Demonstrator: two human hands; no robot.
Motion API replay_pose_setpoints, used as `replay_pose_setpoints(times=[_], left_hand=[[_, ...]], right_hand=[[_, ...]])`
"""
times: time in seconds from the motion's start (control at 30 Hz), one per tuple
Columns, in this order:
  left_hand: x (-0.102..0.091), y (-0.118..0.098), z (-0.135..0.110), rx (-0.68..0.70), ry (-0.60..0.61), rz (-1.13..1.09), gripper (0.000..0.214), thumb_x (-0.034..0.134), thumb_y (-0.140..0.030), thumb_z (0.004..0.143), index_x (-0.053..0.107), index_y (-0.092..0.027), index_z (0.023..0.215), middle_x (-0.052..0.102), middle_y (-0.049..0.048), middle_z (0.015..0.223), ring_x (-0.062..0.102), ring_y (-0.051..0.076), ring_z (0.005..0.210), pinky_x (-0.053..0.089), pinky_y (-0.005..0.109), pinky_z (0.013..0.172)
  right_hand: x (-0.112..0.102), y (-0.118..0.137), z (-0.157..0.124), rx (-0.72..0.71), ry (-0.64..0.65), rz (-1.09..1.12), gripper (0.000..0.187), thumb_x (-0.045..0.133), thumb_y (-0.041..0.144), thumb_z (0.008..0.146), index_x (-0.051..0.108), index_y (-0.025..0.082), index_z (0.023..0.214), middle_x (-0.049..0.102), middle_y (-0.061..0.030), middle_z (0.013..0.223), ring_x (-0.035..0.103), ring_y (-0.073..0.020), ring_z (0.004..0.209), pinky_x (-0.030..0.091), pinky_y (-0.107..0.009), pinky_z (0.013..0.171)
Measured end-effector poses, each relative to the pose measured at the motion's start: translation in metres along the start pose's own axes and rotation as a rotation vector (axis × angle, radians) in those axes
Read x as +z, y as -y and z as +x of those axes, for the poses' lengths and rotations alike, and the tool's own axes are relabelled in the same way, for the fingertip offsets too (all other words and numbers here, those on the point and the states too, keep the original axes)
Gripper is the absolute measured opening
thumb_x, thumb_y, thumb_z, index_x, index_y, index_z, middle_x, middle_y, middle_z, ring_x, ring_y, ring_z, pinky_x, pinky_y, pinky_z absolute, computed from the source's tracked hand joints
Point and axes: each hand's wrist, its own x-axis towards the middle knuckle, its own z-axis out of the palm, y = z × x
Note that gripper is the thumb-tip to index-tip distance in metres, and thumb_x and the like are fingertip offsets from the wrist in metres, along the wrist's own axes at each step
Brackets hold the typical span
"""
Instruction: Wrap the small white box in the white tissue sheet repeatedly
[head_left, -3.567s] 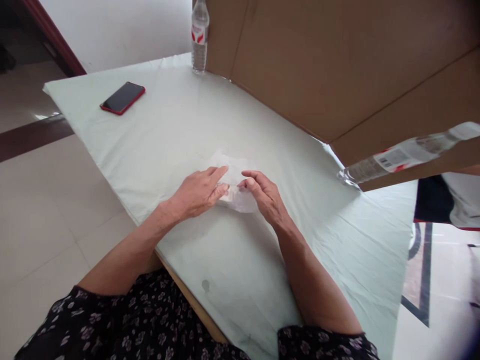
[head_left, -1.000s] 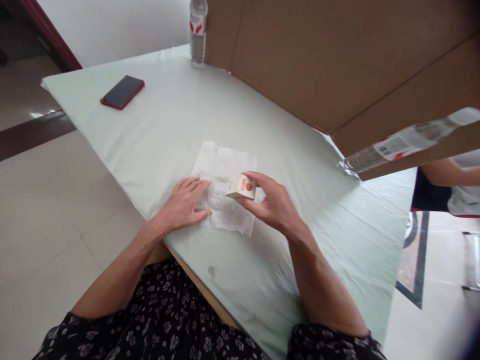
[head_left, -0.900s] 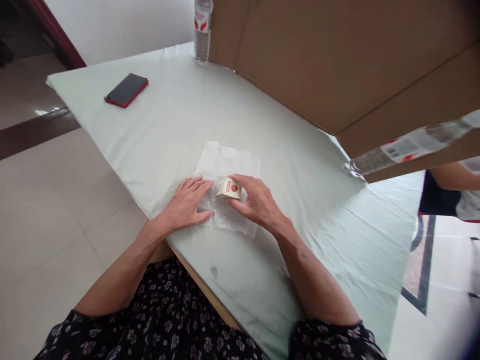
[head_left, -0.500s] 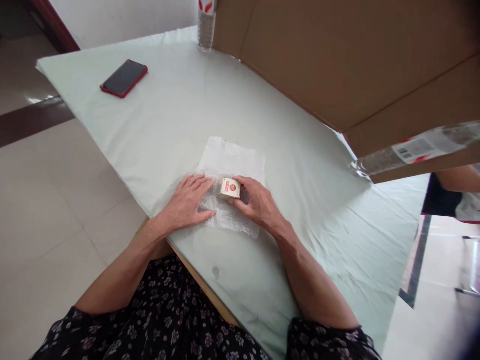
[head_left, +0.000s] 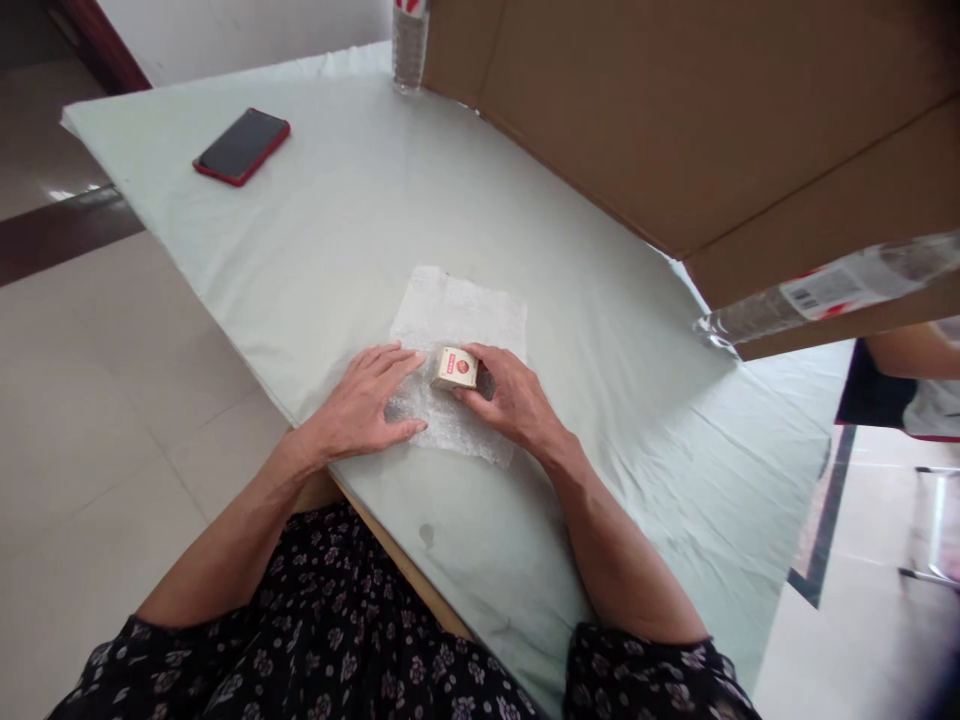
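A sheet of bubble wrap (head_left: pixel 459 312) lies flat on the pale green tablecloth (head_left: pixel 337 220). On it stands a small cream box (head_left: pixel 454 368) with a red mark on its side. My right hand (head_left: pixel 510 398) grips that box from the right, fingers curled around it. My left hand (head_left: pixel 361 400) lies flat with fingers stretched out, pressing the near left part of the bubble wrap, its fingertips close to the box.
A red-cased phone (head_left: pixel 241 146) lies at the far left of the table. A water bottle (head_left: pixel 409 45) stands at the back beside a large cardboard sheet (head_left: pixel 675 130). A second bottle (head_left: pixel 825 295) props the cardboard at right. Another person's arm (head_left: pixel 907 350) shows at the right edge.
The wrap has been spread out flat since the earliest frame. In the last second my right hand lowered the box onto the wrap; my left hand stayed flat.
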Motion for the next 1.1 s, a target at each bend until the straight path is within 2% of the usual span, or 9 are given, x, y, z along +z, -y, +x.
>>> replay_pose_setpoints(times=[0.17, 0.27, 0.33, 0.43, 0.63, 0.77, 0.87, 1.0, 1.1], left_hand=[[-0.006, -0.011, -0.02, 0.044, 0.013, 0.098, 0.069, 0.072, -0.036, 0.082, 0.051, -0.017, 0.145, 0.046, 0.0185, 0.156, 0.035, 0.039, 0.15, 0.028, 0.059, 0.124], [-0.009, -0.018, -0.025, 0.06, 0.024, 0.168, 0.056, 0.069, -0.026, 0.083, 0.058, -0.019, 0.137, 0.046, 0.0172, 0.156, 0.033, 0.039, 0.151, 0.026, 0.061, 0.124], [-0.01, -0.021, -0.025, 0.066, 0.024, 0.195, 0.045, 0.066, -0.023, 0.084, 0.064, -0.02, 0.129, 0.047, 0.0163, 0.156, 0.035, 0.038, 0.151, 0.026, 0.062, 0.124], [-0.009, -0.024, -0.021, 0.101, 0.003, 0.206, 0.03, 0.061, -0.019, 0.086, 0.07, -0.019, 0.115, 0.05, 0.0166, 0.154, 0.04, 0.037, 0.148, 0.029, 0.061, 0.123], [-0.006, -0.027, -0.012, 0.133, -0.18, 0.111, 0.019, 0.052, -0.015, 0.092, 0.07, -0.02, 0.092, 0.066, 0.0117, 0.136, 0.06, 0.027, 0.13, 0.043, 0.051, 0.116], [-0.007, -0.029, -0.002, 0.16, -0.316, 0.03, 0.014, 0.055, -0.014, 0.09, 0.067, -0.02, 0.088, 0.073, 0.0111, 0.121, 0.069, 0.025, 0.112, 0.051, 0.047, 0.104], [-0.01, -0.029, 0.006, 0.171, -0.282, -0.002, 0.013, 0.063, -0.018, 0.083, 0.067, -0.019, 0.096, 0.071, 0.0134, 0.126, 0.067, 0.028, 0.116, 0.051, 0.048, 0.103], [-0.013, -0.028, 0.019, 0.109, -0.242, -0.025, 0.023, 0.067, -0.023, 0.081, 0.068, -0.018, 0.103, 0.07, 0.0157, 0.129, 0.065, 0.032, 0.121, 0.048, 0.051, 0.107], [-0.011, -0.028, 0.029, -0.017, -0.238, -0.188, 0.011, 0.064, -0.027, 0.087, 0.068, -0.019, 0.093, 0.072, 0.0131, 0.125, 0.066, 0.028, 0.118, 0.055, 0.041, 0.093]], right_hand=[[-0.003, -0.002, -0.001, -0.045, 0.012, 0.028, 0.054, 0.066, 0.035, 0.089, 0.052, 0.025, 0.14, 0.065, -0.0116, 0.135, 0.064, -0.0304, 0.117, 0.053, -0.049, 0.1], [-0.018, 0.0, -0.006, -0.061, -0.076, 0.033, 0.054, 0.065, 0.04, 0.091, 0.052, 0.023, 0.14, 0.06, -0.0148, 0.14, 0.065, -0.0294, 0.114, 0.053, -0.049, 0.099], [-0.03, 0.004, -0.013, -0.069, -0.126, 0.017, 0.044, 0.064, 0.042, 0.093, 0.058, 0.024, 0.132, 0.065, -0.0126, 0.131, 0.067, -0.0278, 0.107, 0.053, -0.046, 0.095], [-0.041, 0.018, -0.029, -0.16, -0.054, -0.014, 0.031, 0.065, 0.045, 0.093, 0.064, 0.025, 0.118, 0.073, -0.008, 0.115, 0.068, -0.0269, 0.104, 0.051, -0.044, 0.093], [-0.012, 0.044, -0.058, -0.246, 0.04, -0.198, 0.048, 0.071, 0.044, 0.088, 0.06, 0.017, 0.126, 0.068, -0.0173, 0.127, 0.064, -0.0326, 0.109, 0.048, -0.047, 0.091], [0.002, 0.04, -0.056, -0.231, -0.151, -0.272, 0.012, 0.06, 0.02, 0.094, 0.066, 0.02, 0.105, 0.075, -0.0106, 0.109, 0.067, -0.0253, 0.094, 0.045, -0.04, 0.081], [-0.002, 0.032, -0.046, -0.2, -0.277, -0.186, 0.009, 0.058, 0.018, 0.096, 0.066, 0.021, 0.091, 0.076, -0.0068, 0.099, 0.068, -0.0215, 0.09, 0.044, -0.036, 0.079], [-0.01, 0.024, -0.03, -0.115, -0.29, -0.05, 0.008, 0.062, 0.023, 0.094, 0.065, 0.023, 0.087, 0.074, -0.0075, 0.107, 0.069, -0.0226, 0.094, 0.048, -0.037, 0.081], [-0.009, 0.018, -0.018, -0.069, -0.31, 0.104, 0.008, 0.063, 0.025, 0.092, 0.064, 0.023, 0.085, 0.072, -0.0085, 0.114, 0.068, -0.0234, 0.102, 0.051, -0.039, 0.088]])
